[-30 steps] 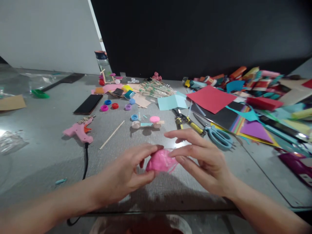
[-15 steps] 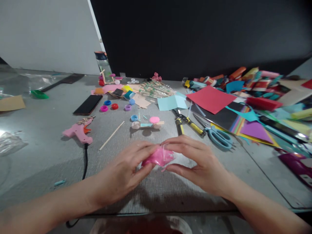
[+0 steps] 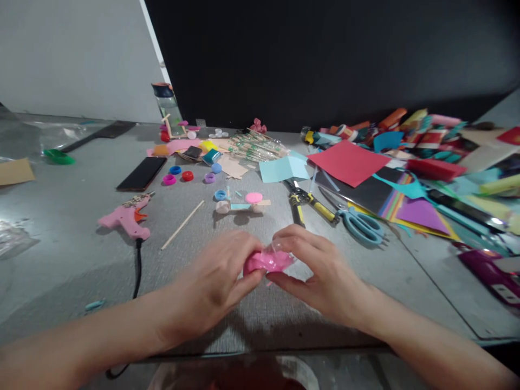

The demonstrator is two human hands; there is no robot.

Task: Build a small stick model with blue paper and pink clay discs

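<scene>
A shiny pink packet [image 3: 270,261], seemingly clay in clear plastic, is held above the grey table near its front edge. My left hand [image 3: 221,276] grips its left end between thumb and fingers. On the right side, my right hand [image 3: 320,273] pinches the clear wrapping with thumb and fingertips. Just beyond the hands lies a small assembly [image 3: 240,207] of sticks and pale round pieces, with a pink disc [image 3: 254,197] beside it. A wooden stick [image 3: 182,225] rests to the left of it.
A pink glue gun [image 3: 128,218] and black phone [image 3: 142,174] lie left. Pliers [image 3: 311,201], blue scissors [image 3: 363,225] and red paper [image 3: 348,162] are right. Coloured caps [image 3: 187,176] and a bottle [image 3: 166,105] stand farther back.
Both hands have drawn closer together round the pink packet, and the fingers of my right hand have come over its clear wrapping. The view has shifted slightly.
</scene>
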